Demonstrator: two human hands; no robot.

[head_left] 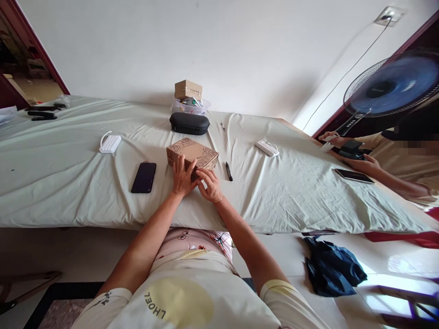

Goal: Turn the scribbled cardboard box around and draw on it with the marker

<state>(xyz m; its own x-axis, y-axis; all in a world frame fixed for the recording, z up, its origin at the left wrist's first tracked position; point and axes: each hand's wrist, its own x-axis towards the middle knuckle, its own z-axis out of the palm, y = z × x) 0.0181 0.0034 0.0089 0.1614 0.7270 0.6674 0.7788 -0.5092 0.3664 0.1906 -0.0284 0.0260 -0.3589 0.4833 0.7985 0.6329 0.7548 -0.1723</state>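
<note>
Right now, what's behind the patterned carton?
Behind the patterned carton: black case, then a clear tub with a plain cardboard box on top. Any tablecloth hidden directly behind the carton can't be seen.

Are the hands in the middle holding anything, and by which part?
Both touch the cardboard box at its near side, the left hand over the top edge, the right hand beside it; a firm grip cannot be told.

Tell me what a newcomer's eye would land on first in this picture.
Probably the brown cardboard box with dark swirling patterns, mid-table on pale green cloth, with the left hand and right hand at its near edge. Next might come the round, blue-bladed fan at far right, then the oblong black case just behind the box.
</note>
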